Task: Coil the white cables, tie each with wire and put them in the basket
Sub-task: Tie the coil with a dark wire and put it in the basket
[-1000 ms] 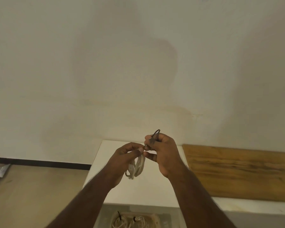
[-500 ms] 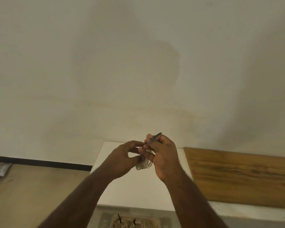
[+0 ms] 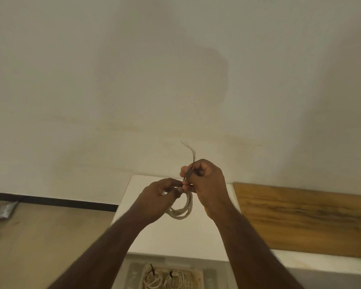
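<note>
You hold a coil (image 3: 182, 209) of white cable that weighs almost nothing and hangs limp, so it keeps its loops only where you pinch them. Left alone, the turns will spring apart, so take hold at the top of the loop, where all the strands bunch together; that is where your left hand (image 3: 157, 198) has it. The left fingers are curled, with thumb and fingertips pressed on the bunched strands, and the rest of the coil hangs just below and to the right of those fingertips, free in the air between your two hands.

The wire (image 3: 191, 161) is thin, dark and stiff enough to hold a bend, yet easy to twist. Grip it close to the coil, not by its tail, or it will flex instead of tightening. Your right hand (image 3: 205, 182) has its fingers curled round the wire, pinching it just above the left fingertips, and the two hands almost touch there. The free tail stands up above the right knuckles, blurred; I cannot tell whether it has already been wrapped round the strands, though it probably meets them at the pinch.

Below your forearms, well apart from the fingers, the basket (image 3: 198, 274) holds two tied coils (image 3: 165, 279).
</note>
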